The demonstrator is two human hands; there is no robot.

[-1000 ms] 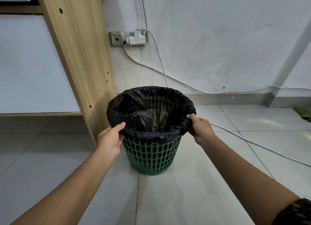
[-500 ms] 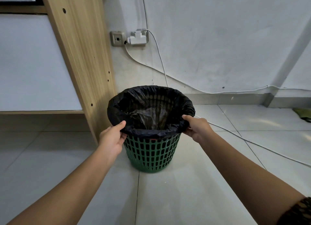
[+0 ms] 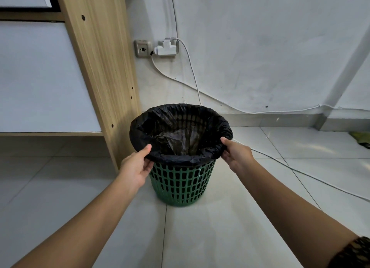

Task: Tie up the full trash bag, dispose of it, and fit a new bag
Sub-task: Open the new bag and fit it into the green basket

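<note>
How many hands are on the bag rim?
2. The left hand pinches the rim of the black bag at near left; the right hand pinches it at near right.

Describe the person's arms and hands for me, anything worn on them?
The left hand and right hand are bare: no gloves, rings or watch visible. Both forearms are uncovered; only the right arm shows a dark, brown-patterned sleeve at the frame's corner.

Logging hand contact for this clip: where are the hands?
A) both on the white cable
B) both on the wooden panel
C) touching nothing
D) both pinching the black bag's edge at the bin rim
D: the left hand and right hand each pinch the black bag where it folds over the green bin.
</note>
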